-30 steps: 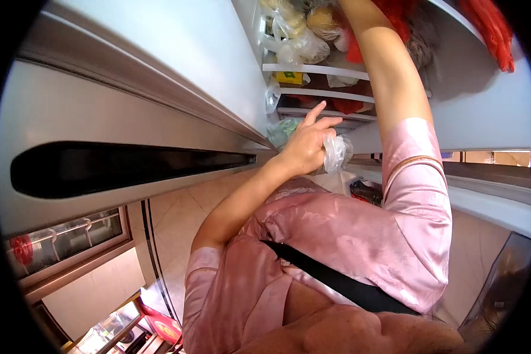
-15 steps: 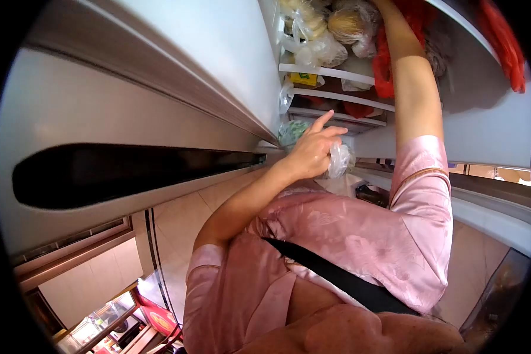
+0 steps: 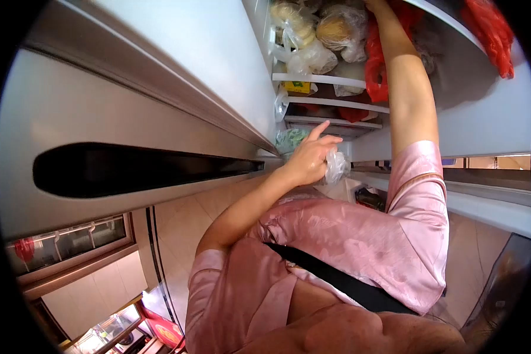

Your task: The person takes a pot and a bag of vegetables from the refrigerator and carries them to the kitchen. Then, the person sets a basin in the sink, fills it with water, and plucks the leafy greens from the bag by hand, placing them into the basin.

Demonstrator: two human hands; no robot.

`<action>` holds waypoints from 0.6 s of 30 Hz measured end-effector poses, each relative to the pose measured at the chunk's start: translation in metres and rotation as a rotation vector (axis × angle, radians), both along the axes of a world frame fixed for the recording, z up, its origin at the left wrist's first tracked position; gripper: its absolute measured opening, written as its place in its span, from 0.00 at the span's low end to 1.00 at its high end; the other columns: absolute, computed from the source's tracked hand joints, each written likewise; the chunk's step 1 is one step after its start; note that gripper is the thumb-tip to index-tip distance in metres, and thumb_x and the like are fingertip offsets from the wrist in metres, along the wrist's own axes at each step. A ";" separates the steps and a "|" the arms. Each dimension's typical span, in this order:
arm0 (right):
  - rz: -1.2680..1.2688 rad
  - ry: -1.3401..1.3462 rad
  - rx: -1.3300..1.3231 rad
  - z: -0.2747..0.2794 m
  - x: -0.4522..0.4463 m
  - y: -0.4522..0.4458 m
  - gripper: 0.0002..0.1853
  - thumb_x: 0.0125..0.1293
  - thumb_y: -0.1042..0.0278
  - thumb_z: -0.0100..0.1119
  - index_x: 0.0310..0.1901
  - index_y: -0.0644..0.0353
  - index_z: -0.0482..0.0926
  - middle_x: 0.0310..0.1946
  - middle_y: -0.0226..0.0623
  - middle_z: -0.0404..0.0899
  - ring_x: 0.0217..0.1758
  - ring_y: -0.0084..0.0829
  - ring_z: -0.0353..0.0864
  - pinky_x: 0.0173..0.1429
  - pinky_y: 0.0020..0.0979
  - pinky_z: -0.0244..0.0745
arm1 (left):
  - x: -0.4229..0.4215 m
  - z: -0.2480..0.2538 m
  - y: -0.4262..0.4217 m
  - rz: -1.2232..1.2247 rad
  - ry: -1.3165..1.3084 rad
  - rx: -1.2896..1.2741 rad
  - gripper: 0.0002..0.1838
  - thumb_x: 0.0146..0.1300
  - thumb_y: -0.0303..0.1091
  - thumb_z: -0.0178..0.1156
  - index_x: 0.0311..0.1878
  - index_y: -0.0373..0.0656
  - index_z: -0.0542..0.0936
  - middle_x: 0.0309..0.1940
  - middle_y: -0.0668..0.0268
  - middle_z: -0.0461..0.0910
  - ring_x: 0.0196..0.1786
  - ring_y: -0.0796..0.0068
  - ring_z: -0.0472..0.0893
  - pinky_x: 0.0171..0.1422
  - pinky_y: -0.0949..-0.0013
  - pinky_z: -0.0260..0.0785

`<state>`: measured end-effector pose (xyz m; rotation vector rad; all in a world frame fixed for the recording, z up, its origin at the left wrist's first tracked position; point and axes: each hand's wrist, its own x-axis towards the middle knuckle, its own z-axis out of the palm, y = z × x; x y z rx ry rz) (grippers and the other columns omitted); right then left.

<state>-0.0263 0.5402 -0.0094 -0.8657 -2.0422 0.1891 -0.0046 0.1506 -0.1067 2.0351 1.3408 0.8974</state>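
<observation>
My left hand (image 3: pixel 308 160) is in front of the lower fridge shelves, closed on a clear plastic bag (image 3: pixel 337 166). Its thumb side fingers stick out while the bag hangs from the others; the contents cannot be made out. My right arm reaches up into the fridge, and only a sliver of my right hand (image 3: pixel 373 5) shows at the top edge, its fingers hidden. Close by it on the upper shelf are a clear bag with a round yellowish thing (image 3: pixel 335 32) and a red plastic bag (image 3: pixel 376 71). A knotted bag of pale yellow items (image 3: pixel 295 26) lies further left.
An open fridge door with a dark recessed handle (image 3: pixel 147 169) stands on the left. Several white shelf edges (image 3: pixel 336 102) cross the fridge. A yellow package (image 3: pixel 297 87) and a bag of greens (image 3: pixel 293 139) sit lower; another red bag (image 3: pixel 491 35) hangs at the upper right.
The view has shifted slightly, so the fridge contents sit a little further left. My left hand still holds the plastic bag, and my right arm still reaches into the upper shelf.
</observation>
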 end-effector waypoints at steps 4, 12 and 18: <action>0.007 0.102 -0.039 0.009 0.016 0.002 0.20 0.60 0.57 0.53 0.47 0.65 0.74 0.49 0.48 0.74 0.53 0.43 0.71 0.59 0.39 0.64 | 0.000 -0.001 0.001 -0.006 0.000 -0.001 0.05 0.53 0.28 0.55 0.32 0.39 0.78 0.54 0.62 0.74 0.68 0.46 0.56 0.67 0.52 0.56; 0.089 0.389 -0.065 0.033 0.087 -0.034 0.18 0.61 0.59 0.51 0.45 0.66 0.76 0.47 0.48 0.76 0.51 0.42 0.73 0.58 0.38 0.65 | 0.008 0.001 -0.002 -0.102 -0.064 -0.030 0.02 0.50 0.26 0.58 0.29 0.41 0.76 0.49 0.58 0.76 0.64 0.48 0.62 0.68 0.54 0.54; -0.049 0.339 -0.093 0.031 0.133 -0.123 0.14 0.56 0.62 0.55 0.41 0.60 0.81 0.40 0.45 0.80 0.47 0.41 0.78 0.55 0.37 0.69 | 0.007 -0.008 -0.015 -0.195 -0.047 0.036 0.04 0.49 0.28 0.59 0.30 0.42 0.77 0.44 0.61 0.79 0.60 0.51 0.67 0.68 0.55 0.55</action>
